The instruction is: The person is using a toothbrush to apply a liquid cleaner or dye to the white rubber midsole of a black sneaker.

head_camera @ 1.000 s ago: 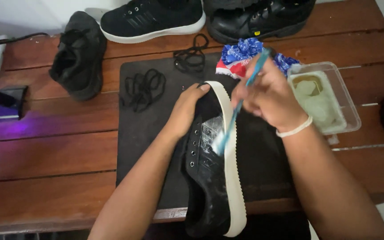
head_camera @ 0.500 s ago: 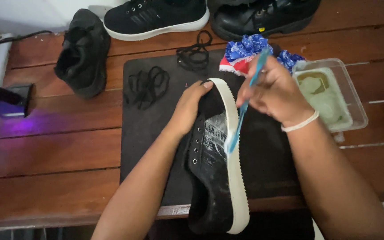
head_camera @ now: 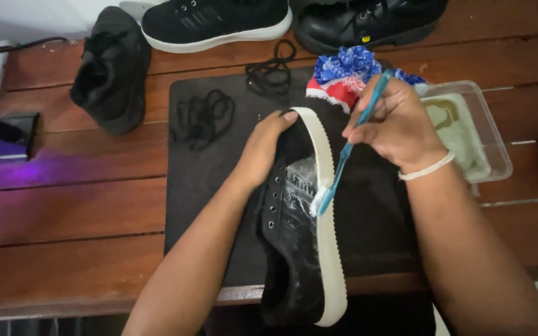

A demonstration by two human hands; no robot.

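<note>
A black sneaker with a cream sole lies on its side on a black mat. My left hand is tucked into its opening, fingers over the toe end, holding it steady. My right hand grips a blue toothbrush. The bristle end touches the sneaker's side near the sole, where white foam shows.
A clear tub of cloudy water sits right of the mat, a red-white-blue cloth behind it. Loose black laces lie on the mat. Three more black shoes stand at the back of the wooden table. A violet lamp glows left.
The brush has slid a little along the shoe's side, toward the sole. My left hand still holds the sneaker in the same place.
</note>
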